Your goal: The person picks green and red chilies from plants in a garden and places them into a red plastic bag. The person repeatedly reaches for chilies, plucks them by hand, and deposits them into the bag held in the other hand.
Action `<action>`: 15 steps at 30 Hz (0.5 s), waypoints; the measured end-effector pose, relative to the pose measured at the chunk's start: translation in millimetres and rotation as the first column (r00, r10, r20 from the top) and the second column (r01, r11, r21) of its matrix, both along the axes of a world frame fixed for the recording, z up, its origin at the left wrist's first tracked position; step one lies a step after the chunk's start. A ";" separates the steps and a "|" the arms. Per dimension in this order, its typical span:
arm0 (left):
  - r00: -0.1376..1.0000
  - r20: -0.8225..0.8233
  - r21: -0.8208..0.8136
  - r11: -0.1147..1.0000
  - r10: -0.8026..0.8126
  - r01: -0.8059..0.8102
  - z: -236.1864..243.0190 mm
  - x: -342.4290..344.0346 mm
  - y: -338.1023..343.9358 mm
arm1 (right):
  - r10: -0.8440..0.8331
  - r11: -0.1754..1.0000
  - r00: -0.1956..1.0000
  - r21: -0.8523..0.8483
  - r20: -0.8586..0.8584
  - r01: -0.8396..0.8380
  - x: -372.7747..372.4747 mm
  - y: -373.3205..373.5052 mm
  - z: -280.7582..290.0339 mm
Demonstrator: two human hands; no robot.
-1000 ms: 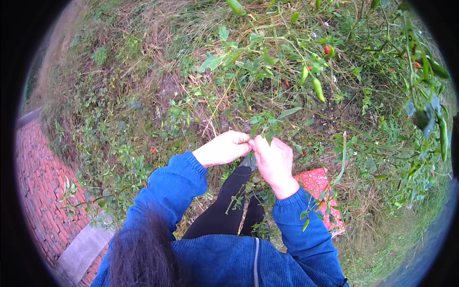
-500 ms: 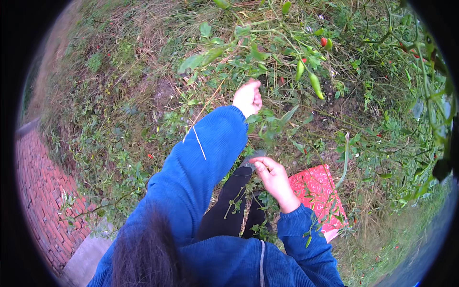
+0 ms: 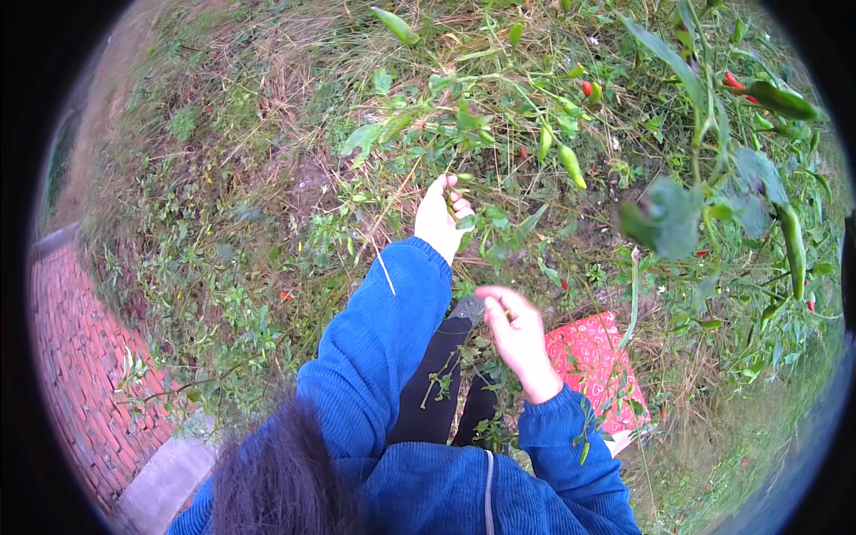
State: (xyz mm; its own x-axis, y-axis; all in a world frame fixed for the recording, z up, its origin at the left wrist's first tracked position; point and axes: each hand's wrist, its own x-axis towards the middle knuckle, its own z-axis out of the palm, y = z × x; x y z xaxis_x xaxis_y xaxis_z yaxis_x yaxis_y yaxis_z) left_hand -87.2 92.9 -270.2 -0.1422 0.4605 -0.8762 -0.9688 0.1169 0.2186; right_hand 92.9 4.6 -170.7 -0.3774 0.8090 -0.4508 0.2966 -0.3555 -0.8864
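Note:
My left hand (image 3: 437,218) reaches forward among the pepper plants, its fingers curled inward. Bits of green show at its palm and fingers, but I cannot make out what it holds. A small green chili pepper (image 3: 465,176) is right by its fingertips. Nearer to me, my right hand (image 3: 519,339) is raised with bent fingers and the thumb close to them; whatever lies between is too small to name. Beyond the hands hang green chili peppers (image 3: 572,167) and a small red chili pepper (image 3: 586,88) on thin stems.
A red bag with a pale heart pattern (image 3: 593,357) lies right of my right hand. Larger green peppers (image 3: 792,245) hang close at the right. Dry grass (image 3: 276,53) and weeds cover the slope. Brick paving (image 3: 85,357) and a concrete edge (image 3: 169,481) lie at left.
My left hand has drawn back slightly to the left and turned, showing more of its palm and fingers. My right hand has shifted a little right and tilted upward. Pepper stems at right appear closer.

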 end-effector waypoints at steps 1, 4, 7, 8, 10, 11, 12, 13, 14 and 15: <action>0.999 -0.005 -0.002 0.999 -0.050 0.050 0.5 -1.1 -2.7 | -0.112 0.993 0.994 0.043 -0.004 0.112 -7.2 10.6 -2.1; 0.950 -0.209 0.008 0.971 -0.234 0.241 3.7 -4.1 -13.1 | -0.052 0.878 0.979 0.477 0.196 -0.049 -27.0 48.9 -17.2; 0.910 -0.265 -0.101 0.948 -0.319 0.303 9.5 -9.3 -25.8 | 0.066 0.872 0.980 0.466 0.189 -0.149 -65.5 89.2 -57.3; 0.889 -0.299 -0.060 0.937 -0.346 0.344 11.3 -13.1 -29.9 | 0.116 0.840 0.961 0.492 0.251 -0.229 -80.6 101.0 -72.4; 0.831 -0.361 -0.075 0.901 -0.424 0.427 12.6 -20.8 -35.5 | 0.318 0.841 0.851 0.289 0.419 -0.457 -94.9 113.9 -95.3; 0.790 -0.385 -0.132 0.876 -0.477 0.465 12.3 -25.5 -37.3 | 0.247 0.905 0.915 0.262 0.320 -0.336 -96.1 110.2 -102.3; 0.746 -0.403 -0.190 0.846 -0.529 0.498 11.5 -29.8 -38.0 | 0.270 0.893 0.927 0.292 0.261 -0.342 -97.6 111.4 -108.6; 0.630 -0.535 -0.195 0.808 -0.563 0.557 10.3 -33.8 -38.2 | 0.311 0.899 0.916 0.235 0.252 -0.370 -98.6 110.3 -112.6; 0.496 -0.651 -0.210 0.764 -0.575 0.610 9.4 -39.1 -37.6 | 0.363 0.873 0.900 0.249 0.243 -0.419 -94.7 109.3 -113.7; 0.357 -0.724 -0.235 0.698 -0.590 0.676 8.8 -40.3 -37.1 | 0.300 0.901 0.929 0.255 0.218 -0.351 -92.9 105.3 -112.9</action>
State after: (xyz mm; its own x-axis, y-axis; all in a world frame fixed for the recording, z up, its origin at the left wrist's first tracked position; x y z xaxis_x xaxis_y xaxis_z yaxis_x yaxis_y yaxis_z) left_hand -127.5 55.8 -261.5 -0.3042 0.7607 -0.5735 -0.1262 0.5645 0.8157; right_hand 0.0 110.0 -283.5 -0.5805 0.7567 -0.3007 0.5063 0.0462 -0.8611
